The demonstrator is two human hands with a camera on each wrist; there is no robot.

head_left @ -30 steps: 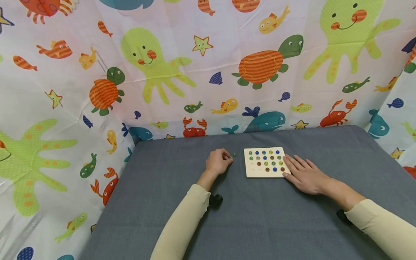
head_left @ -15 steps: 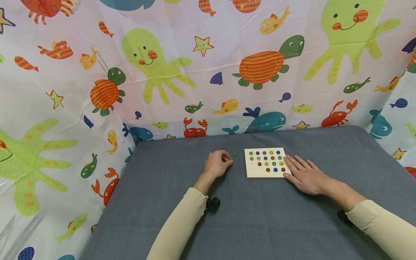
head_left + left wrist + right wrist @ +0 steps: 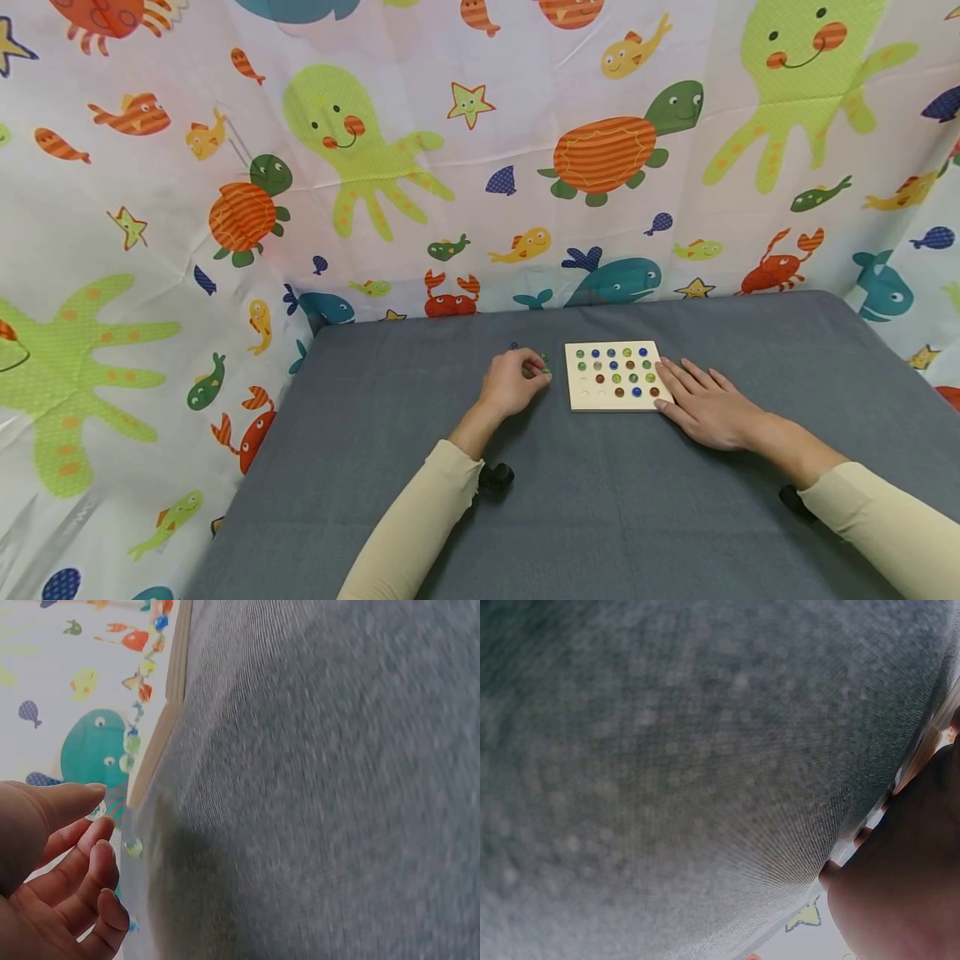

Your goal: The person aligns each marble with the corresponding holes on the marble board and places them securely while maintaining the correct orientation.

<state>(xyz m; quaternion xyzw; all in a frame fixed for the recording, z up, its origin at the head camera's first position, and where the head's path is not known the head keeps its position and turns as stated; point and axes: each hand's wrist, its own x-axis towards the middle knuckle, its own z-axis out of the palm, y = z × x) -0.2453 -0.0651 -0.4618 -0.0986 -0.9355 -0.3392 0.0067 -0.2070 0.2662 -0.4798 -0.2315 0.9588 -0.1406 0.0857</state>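
My left hand (image 3: 513, 382) is left of a pale wooden board (image 3: 581, 402), slightly raised, and pinches a clear greenish marble (image 3: 96, 811) between thumb and fingertips. Just beyond those fingers lies another green marble (image 3: 133, 846) on the cloth. A blue marble (image 3: 513, 345) sits behind the knuckles. Rows of green, blue, yellow and brownish-red marbles fill most of the board's hollows; two hollows (image 3: 593, 392) at its near left corner are bare. My right hand (image 3: 705, 410) lies flat with spread, straight fingers, its fingertips and thumb on the board's right edge.
Grey cloth (image 3: 615, 500) covers the table. A white curtain (image 3: 480, 150) printed with sea animals hangs behind it and along the left and right sides. A small black device (image 3: 497, 481) is strapped at the left wrist.
My left hand has moved slightly right toward the board, pinching a marble, and the blue marble behind it has come into view. The right hand and the board have stayed put.
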